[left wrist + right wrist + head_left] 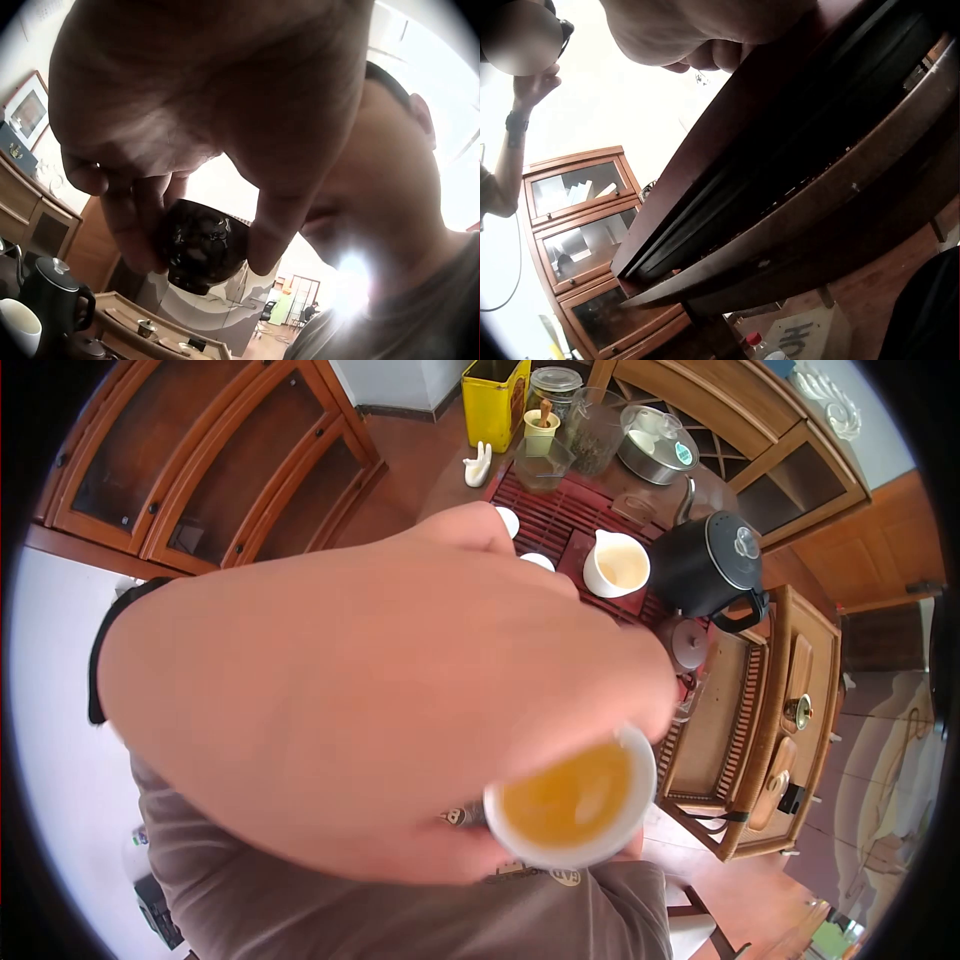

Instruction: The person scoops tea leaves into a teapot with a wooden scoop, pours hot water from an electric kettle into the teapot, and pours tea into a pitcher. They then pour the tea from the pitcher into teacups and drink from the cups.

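Observation:
Close to the face, my left hand [380,690] holds a small tea cup [570,800], pinched between thumb and fingers. The cup is white inside and bears amber tea; in the left wrist view the cup [206,244] shows a dark, glossy outside. Beyond this hand, a white pitcher [618,565] with tea in it stands on the red-brown slatted tea tray [590,510], with a white cup [508,520] nearby. In the right wrist view my right hand [705,26] rests at the tray's edge, fingers loosely curled, nothing seen in it.
Beside the pitcher are a black kettle [715,565] and a brown clay teapot [685,645]. A yellow tin [495,405], a white hand figurine [479,465] and glass jars stand at the back. A wooden stand [720,720] is on the right.

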The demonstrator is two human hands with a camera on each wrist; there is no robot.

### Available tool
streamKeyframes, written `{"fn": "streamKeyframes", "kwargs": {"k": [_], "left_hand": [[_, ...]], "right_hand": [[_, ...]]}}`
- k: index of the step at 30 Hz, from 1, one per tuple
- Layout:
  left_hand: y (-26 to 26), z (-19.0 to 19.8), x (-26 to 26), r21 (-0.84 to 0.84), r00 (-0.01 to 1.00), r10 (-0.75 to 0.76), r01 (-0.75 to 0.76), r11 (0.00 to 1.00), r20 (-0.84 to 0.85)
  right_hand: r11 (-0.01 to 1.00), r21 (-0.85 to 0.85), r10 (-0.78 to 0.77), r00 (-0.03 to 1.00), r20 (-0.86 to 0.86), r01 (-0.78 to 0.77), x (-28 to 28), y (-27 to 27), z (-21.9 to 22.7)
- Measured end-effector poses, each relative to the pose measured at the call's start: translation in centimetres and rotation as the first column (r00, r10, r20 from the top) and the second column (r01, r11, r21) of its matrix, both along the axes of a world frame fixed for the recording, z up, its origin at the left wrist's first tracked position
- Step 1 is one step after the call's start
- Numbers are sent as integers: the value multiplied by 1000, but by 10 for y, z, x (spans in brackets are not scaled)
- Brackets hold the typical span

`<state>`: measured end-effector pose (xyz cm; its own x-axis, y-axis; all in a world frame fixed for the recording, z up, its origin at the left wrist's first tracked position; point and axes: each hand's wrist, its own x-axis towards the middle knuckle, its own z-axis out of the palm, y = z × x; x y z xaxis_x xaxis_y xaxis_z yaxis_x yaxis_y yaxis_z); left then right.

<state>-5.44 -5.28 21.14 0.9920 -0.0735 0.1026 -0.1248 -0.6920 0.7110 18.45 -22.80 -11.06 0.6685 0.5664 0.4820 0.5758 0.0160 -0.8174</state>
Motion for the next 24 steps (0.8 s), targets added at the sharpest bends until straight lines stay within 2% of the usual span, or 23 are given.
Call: {"fn": "streamKeyframes", "kwargs": {"k": [3,5,7,9,11,13,14,16,17,21,23,24], "left_hand": [[6,7,6,9,1000,-3,4,1000,-12],[19,5,9,105,994,60,-51,993,-93],[29,-3,14,143,978,173,-156,977,-117],[49,-19,25,53,972,192,-186,981,-136],[66,-30,34,106,953,267,-253,962,-143],[90,-53,44,23,941,308,-308,951,-137],[101,-62,49,33,943,305,-304,952,-135],[124,-79,58,55,899,423,-419,906,-112],[136,-87,63,63,901,420,-415,908,-107],[187,-125,81,-6,856,505,-508,861,-111],[204,-141,90,-130,819,553,-571,811,-152],[210,-147,92,-73,825,557,-564,823,-92]], "right_hand": [[1000,9,26,999,-21,-25,5,-3,-13],[1000,7,-21,999,-28,21,0,-1,-1],[1000,-22,3,1000,-1,-3,1,-3,1],[1000,4,-6,1000,1,6,0,-1,3],[1000,-17,-3,1000,19,3,1,-2,1],[1000,-16,-3,1000,18,3,0,-2,4],[1000,-25,2,1000,19,-2,-1,-2,5],[1000,-12,0,1000,26,1,0,-2,5],[1000,-9,1,999,35,-1,0,-2,4],[999,39,5,999,34,-7,-1,-1,4],[1000,15,1,998,56,-2,0,-1,7],[1000,21,-6,998,57,5,0,-1,7]]}}
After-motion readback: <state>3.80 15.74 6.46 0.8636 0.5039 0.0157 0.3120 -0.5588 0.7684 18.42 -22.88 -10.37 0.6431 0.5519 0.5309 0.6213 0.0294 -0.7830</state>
